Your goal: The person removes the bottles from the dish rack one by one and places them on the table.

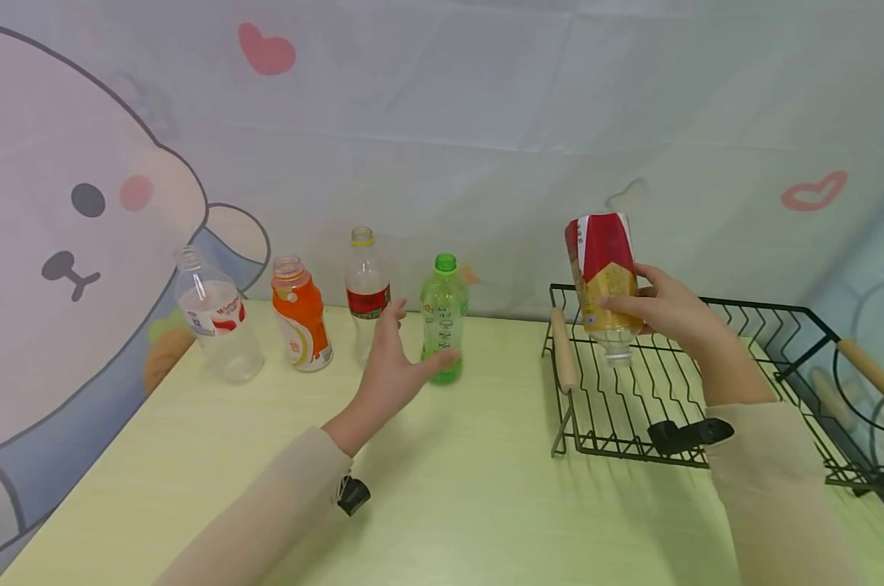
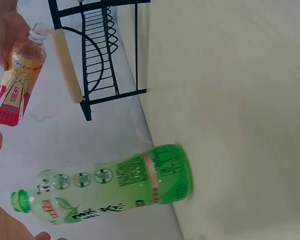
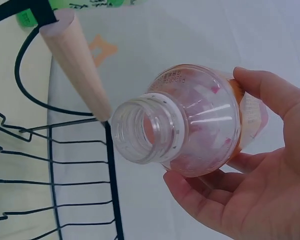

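a black wire basket (image 1: 632,407) with wooden handles sits on the pale table (image 1: 449,488), and directly above its left end a red-and-gold bottle (image 1: 605,273) is gripped neck-down by the right hand (image 1: 665,313), the open mouth aimed into the basket. left of the basket, the left hand (image 1: 391,366) is spread wide, fingertips at the capless green bottle (image 1: 444,319), apparently placed for an easy grasp; three more bottles are lined up further left.

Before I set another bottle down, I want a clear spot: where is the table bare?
Bare: the near table between both sleeves, and the strip between the green bottle and the wire rack. Crowded: the back-left row of bottles.
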The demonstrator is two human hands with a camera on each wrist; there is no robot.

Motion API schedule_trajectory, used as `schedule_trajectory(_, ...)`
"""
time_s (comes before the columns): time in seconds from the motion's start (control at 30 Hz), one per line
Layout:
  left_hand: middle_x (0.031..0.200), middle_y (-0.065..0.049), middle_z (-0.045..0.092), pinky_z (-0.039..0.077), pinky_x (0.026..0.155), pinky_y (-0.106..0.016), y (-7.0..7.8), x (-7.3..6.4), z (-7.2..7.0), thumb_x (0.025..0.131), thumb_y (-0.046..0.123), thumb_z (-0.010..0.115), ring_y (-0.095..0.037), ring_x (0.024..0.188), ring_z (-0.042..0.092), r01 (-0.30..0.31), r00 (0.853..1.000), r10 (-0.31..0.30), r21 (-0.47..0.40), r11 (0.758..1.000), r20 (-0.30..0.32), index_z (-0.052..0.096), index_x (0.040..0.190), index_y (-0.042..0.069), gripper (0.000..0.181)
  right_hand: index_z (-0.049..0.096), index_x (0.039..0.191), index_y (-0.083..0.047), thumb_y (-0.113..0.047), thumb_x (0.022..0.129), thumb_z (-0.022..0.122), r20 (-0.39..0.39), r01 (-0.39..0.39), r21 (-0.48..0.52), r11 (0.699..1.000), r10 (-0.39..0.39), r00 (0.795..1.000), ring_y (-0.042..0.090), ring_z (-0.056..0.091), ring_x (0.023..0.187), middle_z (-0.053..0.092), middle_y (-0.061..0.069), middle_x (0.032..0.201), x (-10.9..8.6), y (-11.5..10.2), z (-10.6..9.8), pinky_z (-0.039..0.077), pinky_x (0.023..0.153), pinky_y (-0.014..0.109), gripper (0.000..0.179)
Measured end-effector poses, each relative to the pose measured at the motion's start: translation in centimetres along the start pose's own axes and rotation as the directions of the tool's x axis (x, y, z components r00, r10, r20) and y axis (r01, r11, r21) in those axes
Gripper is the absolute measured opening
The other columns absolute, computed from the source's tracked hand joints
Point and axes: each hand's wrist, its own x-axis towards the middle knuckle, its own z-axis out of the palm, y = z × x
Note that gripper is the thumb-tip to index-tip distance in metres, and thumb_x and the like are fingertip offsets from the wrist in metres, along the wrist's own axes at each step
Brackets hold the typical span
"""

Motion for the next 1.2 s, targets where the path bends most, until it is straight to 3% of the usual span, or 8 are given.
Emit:
schedule_trajectory(0.33,0.15,-0.007,0.029,0.027,0.114,-0.046,2.3,-0.5,-1.7,0.08,0.039,0.077,-0.024,0.14,0.029,-0.075,0.997,0.074,0.078,0.994,0.02,0.021,0.15,0.01,0.094,0.013,0.155,-0.013,-0.046,0.091,0.061,0.058,0.085,-0.078,0.993,-0.08,0.995,0.036,0.052,0.115,0.048,0.021,0.134,-2.3,-2.5,1.0,0.047,0.093,0.052,0.086)
schedule_trajectory(0.6,0.145,-0.009,0.036,0.035,0.108,-0.049,3.4,-1.2,-1.6,0.077,0.039,0.08,-0.024,0.132,0.038,-0.203,0.979,0.197,0.166,0.965,0.054,0.028,0.146,0.009,0.091,0.028,0.149,-0.014,-0.041,0.09,0.065,0.124,0.168,-0.109,0.98,-0.154,0.98,0.032,0.053,0.111,0.053,0.015,0.124,-3.8,-3.8,2.3,0.052,0.086,0.044,0.075)
schedule_trajectory(0.8,0.138,-0.006,0.041,0.042,0.101,-0.048,4.6,-1.8,-1.4,0.077,0.034,0.081,-0.021,0.122,0.044,-0.253,0.966,0.242,0.142,0.957,0.087,0.03,0.145,0.011,0.088,0.032,0.147,-0.018,-0.044,0.087,0.068,0.152,0.187,-0.137,0.973,-0.166,0.974,0.03,0.056,0.106,0.054,0.013,0.12,-4.7,-4.9,3.2,0.053,0.078,0.038,0.075)
schedule_trajectory(0.97,0.142,-0.004,0.038,0.038,0.105,-0.045,5.6,-2.4,-1.4,0.076,0.032,0.082,-0.019,0.128,0.038,-0.331,0.942,0.315,0.163,0.93,0.117,0.031,0.145,0.013,0.088,0.035,0.147,-0.018,-0.044,0.085,0.071,0.155,0.213,-0.175,0.961,-0.187,0.97,0.029,0.056,0.104,0.055,0.012,0.118,-5.5,-5.4,4.0,0.055,0.068,0.035,0.076)
schedule_trajectory(1.2,0.15,-0.004,0.032,0.038,0.107,-0.045,6.6,-3.1,-0.9,0.075,0.033,0.083,-0.019,0.138,0.028,-0.428,0.903,0.405,0.205,0.88,0.144,0.034,0.145,0.012,0.088,0.037,0.145,-0.017,-0.041,0.084,0.072,0.192,0.263,-0.202,0.943,-0.225,0.955,0.027,0.058,0.102,0.058,0.012,0.119,-6.4,-6.3,5.0,0.055,0.07,0.035,0.074)
